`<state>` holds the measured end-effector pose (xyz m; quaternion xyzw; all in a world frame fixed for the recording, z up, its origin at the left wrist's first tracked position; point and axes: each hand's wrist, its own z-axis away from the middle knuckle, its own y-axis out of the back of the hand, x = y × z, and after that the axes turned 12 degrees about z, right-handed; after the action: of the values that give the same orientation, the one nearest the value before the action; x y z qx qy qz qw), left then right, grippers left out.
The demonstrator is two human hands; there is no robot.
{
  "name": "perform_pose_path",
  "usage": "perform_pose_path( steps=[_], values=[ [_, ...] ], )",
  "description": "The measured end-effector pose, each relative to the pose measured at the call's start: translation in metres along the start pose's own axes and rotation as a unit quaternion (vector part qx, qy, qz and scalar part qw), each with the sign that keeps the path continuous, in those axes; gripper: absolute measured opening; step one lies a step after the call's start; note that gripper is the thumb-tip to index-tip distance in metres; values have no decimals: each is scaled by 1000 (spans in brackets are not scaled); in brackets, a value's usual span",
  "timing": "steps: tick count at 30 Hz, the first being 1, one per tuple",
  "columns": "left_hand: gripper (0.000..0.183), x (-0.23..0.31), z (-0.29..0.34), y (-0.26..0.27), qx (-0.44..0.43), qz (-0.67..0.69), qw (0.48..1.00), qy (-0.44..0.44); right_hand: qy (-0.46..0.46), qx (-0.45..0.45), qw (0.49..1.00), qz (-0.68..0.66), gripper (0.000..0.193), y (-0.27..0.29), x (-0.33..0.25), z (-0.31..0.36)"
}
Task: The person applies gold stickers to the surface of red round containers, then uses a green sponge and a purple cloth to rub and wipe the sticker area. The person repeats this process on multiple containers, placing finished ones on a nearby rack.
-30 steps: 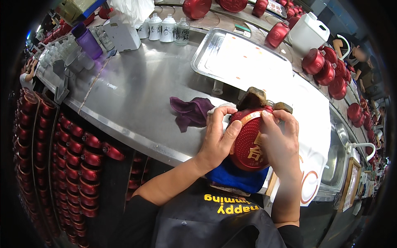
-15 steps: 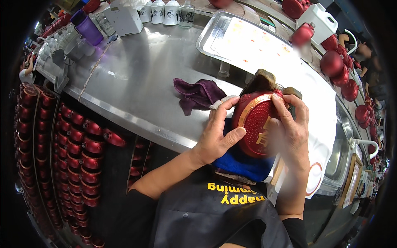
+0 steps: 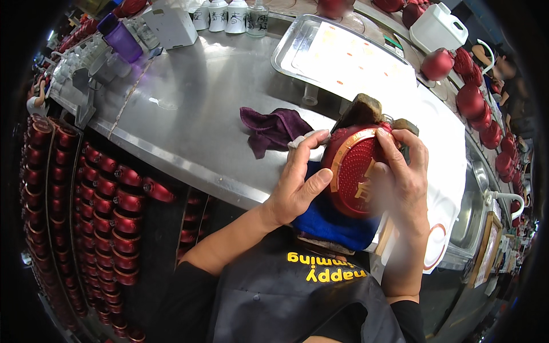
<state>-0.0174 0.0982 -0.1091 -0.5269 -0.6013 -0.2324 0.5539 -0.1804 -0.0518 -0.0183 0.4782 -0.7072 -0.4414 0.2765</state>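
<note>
A round, flat red bottle (image 3: 350, 177) lies tilted in front of me, its dotted face bearing a gold curved band and gold raised decoration. Under its lower edge is a blue cloth (image 3: 337, 228), and worn brown blocks (image 3: 366, 107) stand by its neck end. My left hand (image 3: 298, 180) is at the bottle's left edge, thumb and index finger spread apart. On the other side, my right hand (image 3: 403, 177) grips the bottle, with its index fingertip pressed on the band's upper end. A blur hides part of the right hand and the bottle's right side.
A purple cloth (image 3: 277, 130) lies on the steel table (image 3: 189, 108). Beyond is a metal tray (image 3: 291, 54) with a white sheet of small labels. Red bottles (image 3: 470, 102) line a belt at right; more fill racks (image 3: 103, 206) at left. A white jug (image 3: 437, 28) stands far right.
My left thumb has drawn back leftward from the bottle's face to its edge. The right hand stays almost still. Along the belt at right, the red bottles have shifted right and down.
</note>
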Motion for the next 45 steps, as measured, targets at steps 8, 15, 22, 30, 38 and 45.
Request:
perform_pose_path(
  steps=[8, 15, 22, 30, 38, 45],
  values=[
    [75, 4, -7, 0, -12, -81, 996, -23, -23, 5, 1000, -18, 47, -1, -2, 1],
    [75, 3, -7, -1, -15, -80, 996, -33, -27, 4, 999, -21, 47, -1, -2, 0],
    [77, -5, -3, 0, 10, -78, 995, -54, -58, -18, 997, -49, 51, 3, -1, 3],
    [76, -2, -1, 0, 11, -130, 987, -93, -93, 100, 982, -131, 48, 37, -10, 15],
    [52, 15, 18, 9, -20, -352, 899, -259, -176, -48, 963, -200, 21, 39, -29, 10],
    [36, 26, 29, 8, -3, -331, 920, -210, -125, -127, 957, -230, 24, 38, -35, 9]
  ],
)
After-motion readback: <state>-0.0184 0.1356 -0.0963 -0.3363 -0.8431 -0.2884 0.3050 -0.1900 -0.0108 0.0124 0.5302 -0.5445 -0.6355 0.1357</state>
